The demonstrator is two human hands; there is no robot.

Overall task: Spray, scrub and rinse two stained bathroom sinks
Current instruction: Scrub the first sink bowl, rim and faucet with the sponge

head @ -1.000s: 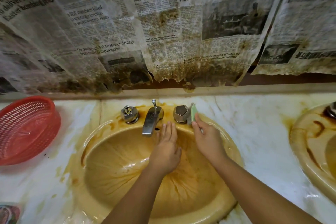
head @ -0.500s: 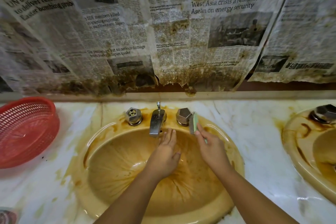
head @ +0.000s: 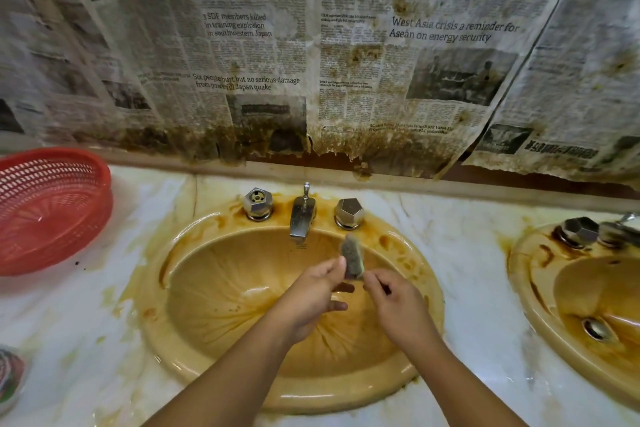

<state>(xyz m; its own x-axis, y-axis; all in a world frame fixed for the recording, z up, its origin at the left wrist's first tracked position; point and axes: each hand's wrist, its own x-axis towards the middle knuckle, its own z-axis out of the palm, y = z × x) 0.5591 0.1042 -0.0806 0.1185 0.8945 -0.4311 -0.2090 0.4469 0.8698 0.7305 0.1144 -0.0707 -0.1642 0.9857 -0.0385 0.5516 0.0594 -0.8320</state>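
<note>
A yellow sink (head: 156,333) streaked with brown stains lies below me in a marble counter. My left hand (head: 311,295) and my right hand (head: 398,305) hover over its basin, below the chrome spout (head: 302,218). Between them a grey-green sponge (head: 352,256) stands upright. My left thumb and fingers pinch its left edge, and my right fingertips touch its lower right corner. No water runs from the spout. A second stained sink (head: 533,295) lies at the right edge, partly cut off.
Two hexagonal tap knobs (head: 257,203) (head: 349,212) flank the spout. A red plastic basket (head: 52,211) sits on the counter at the left. A round container (head: 10,374) shows at the lower left edge. Stained newspaper (head: 346,80) covers the wall behind.
My right hand pulled the sponge back from beside the right knob to over the basin. My left hand rose from the basin wall and took hold of the sponge's edge.
</note>
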